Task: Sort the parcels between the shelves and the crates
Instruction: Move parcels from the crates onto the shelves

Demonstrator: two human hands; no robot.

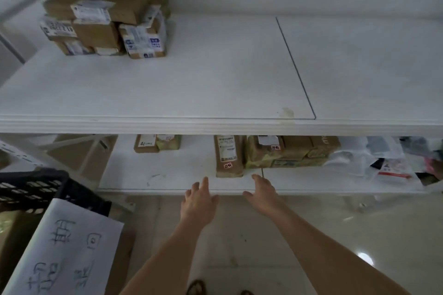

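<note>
A narrow brown parcel (227, 155) with a red-marked sticker stands at the front of the lower shelf (167, 179), low in the frame's centre. Both hands reach toward it, neither touching: the left hand (199, 201) and right hand (262, 195) have straight, spread fingers and hold nothing. More parcels (287, 151) sit just right of it, and a stack (105, 19) fills the upper shelf's (191, 74) upper left. A black crate (36, 187) waits at lower left. Sorting looks partway done, with much of the lower shelf left.

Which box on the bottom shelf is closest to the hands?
The tall brown box with the red-and-white sticker, jutting toward the shelf's front edge, right between both hands. The other boxes sit further back.
</note>
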